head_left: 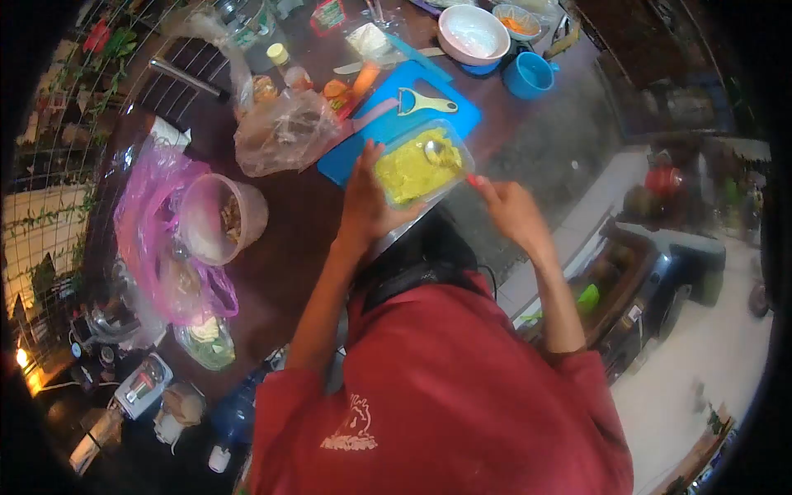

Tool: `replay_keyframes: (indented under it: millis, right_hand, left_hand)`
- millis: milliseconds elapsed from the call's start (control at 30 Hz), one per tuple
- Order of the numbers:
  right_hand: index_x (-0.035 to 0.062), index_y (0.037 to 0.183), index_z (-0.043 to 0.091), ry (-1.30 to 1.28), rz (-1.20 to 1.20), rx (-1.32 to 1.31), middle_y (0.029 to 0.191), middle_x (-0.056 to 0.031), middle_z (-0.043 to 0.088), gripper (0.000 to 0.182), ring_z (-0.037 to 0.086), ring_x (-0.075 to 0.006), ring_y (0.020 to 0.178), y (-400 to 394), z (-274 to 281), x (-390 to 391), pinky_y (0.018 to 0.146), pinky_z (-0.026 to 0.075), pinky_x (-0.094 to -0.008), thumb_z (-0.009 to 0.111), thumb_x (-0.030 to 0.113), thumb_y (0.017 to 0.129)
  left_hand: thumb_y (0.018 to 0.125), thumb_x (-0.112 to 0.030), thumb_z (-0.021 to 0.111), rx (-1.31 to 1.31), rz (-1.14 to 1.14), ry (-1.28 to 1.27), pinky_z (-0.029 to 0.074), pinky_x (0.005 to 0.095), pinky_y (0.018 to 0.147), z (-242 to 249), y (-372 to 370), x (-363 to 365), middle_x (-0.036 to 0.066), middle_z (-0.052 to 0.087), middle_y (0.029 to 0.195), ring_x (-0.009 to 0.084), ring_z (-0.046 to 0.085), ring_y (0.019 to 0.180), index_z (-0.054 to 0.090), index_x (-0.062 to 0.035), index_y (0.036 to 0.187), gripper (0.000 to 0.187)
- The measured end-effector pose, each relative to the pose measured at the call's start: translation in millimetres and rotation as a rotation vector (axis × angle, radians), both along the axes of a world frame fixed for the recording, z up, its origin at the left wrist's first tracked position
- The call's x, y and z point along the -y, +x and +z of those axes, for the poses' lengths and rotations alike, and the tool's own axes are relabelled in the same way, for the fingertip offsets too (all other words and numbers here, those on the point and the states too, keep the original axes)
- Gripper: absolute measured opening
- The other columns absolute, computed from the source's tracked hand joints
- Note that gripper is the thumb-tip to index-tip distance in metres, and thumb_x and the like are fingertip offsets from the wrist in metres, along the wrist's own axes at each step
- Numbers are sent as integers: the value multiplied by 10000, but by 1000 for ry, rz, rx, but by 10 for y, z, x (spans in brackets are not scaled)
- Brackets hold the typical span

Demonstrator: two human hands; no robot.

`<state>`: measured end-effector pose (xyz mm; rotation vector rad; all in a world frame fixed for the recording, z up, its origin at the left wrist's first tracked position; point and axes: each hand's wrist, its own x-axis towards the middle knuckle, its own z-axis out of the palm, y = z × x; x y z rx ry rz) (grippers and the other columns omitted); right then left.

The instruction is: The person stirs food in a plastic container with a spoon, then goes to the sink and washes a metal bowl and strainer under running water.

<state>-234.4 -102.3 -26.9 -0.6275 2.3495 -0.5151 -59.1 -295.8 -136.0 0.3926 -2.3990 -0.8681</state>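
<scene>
While the left hand [367, 200] steadies it, the clear rectangular plastic container [469, 158] sits between both hands, over or just past the near edge of the blue cutting board [337, 164]; can't tell if it's lifted. Inside: yellow mash [402, 172], bright, lumpy, spread nearly wall to wall, surface uneven. Metal spoon [434, 150] has its bowl in the mash at the far right part, red handle slanting down to the right hand [513, 212].

Left grip: wide, fingers up along the container's left side, thumb side along its near edge. Forearm comes up from lower left. Right grip: narrow, fingers closed on the spoon handle, forearm angled in from lower right.

Beyond the container, on the board: peeler [429, 102], pale handle pointing right. Left of the left grip: translucent plastic tub [253, 209], tilted, brown pieces inside, pink plastic bag [153, 198] beside it. Beyond the right grip: blue mug [529, 77], near a white bowl [473, 34].
</scene>
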Motion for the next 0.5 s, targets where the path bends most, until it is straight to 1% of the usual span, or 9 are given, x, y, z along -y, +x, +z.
replay_keyframes:
  millis: [33,100,167,233,300,367,400,467,500]
  right_hand:
    - [-74,846,668,0,-12,-3,661,-255,558,696,567,-330,648,12,-5,48,702,465,-495,479,561,1057]
    - [-84,814,664,-33,-49,33,710,-326,608,648,640,-504,736,27,-41,153,683,476,-534,500,492,1062]
    - [-87,827,672,-67,-71,11,715,-331,608,637,635,-514,741,66,-195,95,689,478,-537,499,479,1065]
    - [-90,841,679,-107,-70,-13,720,-337,609,627,629,-524,746,105,-126,142,695,481,-540,498,466,1067]
    - [-90,843,678,-57,-61,6,744,-353,608,614,633,-538,787,200,14,152,719,484,-550,487,445,1075]
    - [-89,844,679,-99,-73,1,758,-356,611,607,636,-538,806,225,-42,221,728,487,-551,481,435,1077]
    - [-88,845,681,-139,-85,-5,773,-359,615,601,639,-538,825,226,-81,223,738,489,-552,474,425,1080]
    - [-85,856,688,-131,-108,-14,787,-358,622,597,642,-537,848,197,-173,194,750,491,-551,467,421,1082]
    - [-83,866,695,-128,-118,-23,802,-357,630,594,644,-535,871,188,-166,215,761,494,-550,460,416,1084]
  left_hand:
    - [594,-383,978,66,35,8,343,516,1200,1,4,-23,288,359,1554,446,364,1460,258,7,1546,1256]
    - [599,-411,971,134,62,15,337,527,1197,6,13,-59,273,355,1564,424,379,1451,236,-3,1556,1274]
    - [618,-417,962,111,78,-20,326,533,1201,16,23,-75,269,344,1577,411,376,1457,243,15,1553,1256]
    - [626,-423,957,86,74,-30,323,538,1203,0,24,-69,263,349,1577,409,377,1458,248,18,1550,1245]
    - [635,-428,952,67,70,-43,319,542,1204,25,46,-65,257,354,1577,407,378,1460,253,21,1547,1234]
    - [620,-380,977,85,92,0,366,503,1172,74,32,-107,295,388,1524,455,412,1413,306,29,1517,1193]
    - [620,-380,977,85,83,3,366,503,1172,58,36,-123,295,388,1524,455,412,1413,306,29,1517,1193]
    - [647,-425,949,94,111,-31,329,557,1190,33,44,-133,250,373,1563,424,420,1418,244,-2,1559,1228]
    - [647,-425,949,93,111,-34,329,557,1190,28,38,-146,250,373,1563,424,420,1418,244,-2,1559,1228]
